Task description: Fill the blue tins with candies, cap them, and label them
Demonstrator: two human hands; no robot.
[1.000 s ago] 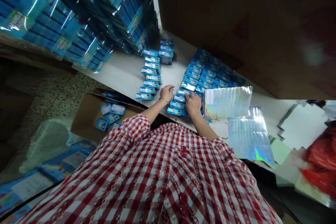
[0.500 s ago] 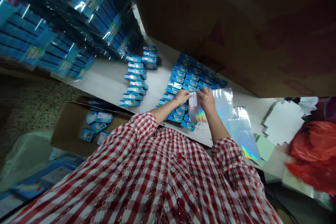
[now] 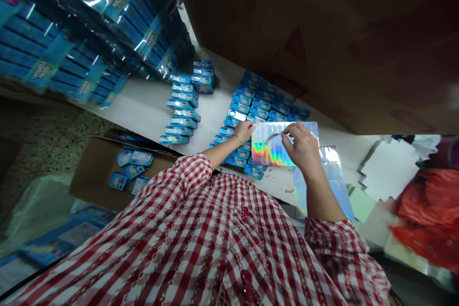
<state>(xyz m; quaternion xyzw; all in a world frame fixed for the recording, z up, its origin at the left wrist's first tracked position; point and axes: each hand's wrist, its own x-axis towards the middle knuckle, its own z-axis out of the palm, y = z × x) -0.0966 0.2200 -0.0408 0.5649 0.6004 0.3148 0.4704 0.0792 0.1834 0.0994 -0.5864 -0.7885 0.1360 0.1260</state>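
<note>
My left hand (image 3: 244, 131) pinches the left edge of a shiny rainbow-reflecting sheet (image 3: 263, 150), which may be a flat pouch. Above that sheet, my right hand (image 3: 303, 147) has its thumb and forefinger together on a thin curved strip (image 3: 274, 137). Whether the strip is still joined to the sheet I cannot tell. Under and behind my left hand, small blue boxes (image 3: 241, 99) are packed in rows on the white table (image 3: 143, 110). A second shiny sheet (image 3: 322, 181) lies below my right forearm.
A line of blue boxes (image 3: 182, 112) stands to the left. Clear-wrapped blue packs (image 3: 118, 0) are stacked at the far left. A large brown carton (image 3: 322, 48) fills the back right. An open carton (image 3: 91, 167) with loose boxes sits lower left. Red plastic (image 3: 426, 220) lies far right.
My right hand has moved right and up, away from my left hand, with the thin strip now showing at its fingers. The sheet has shifted left and lies flatter.
</note>
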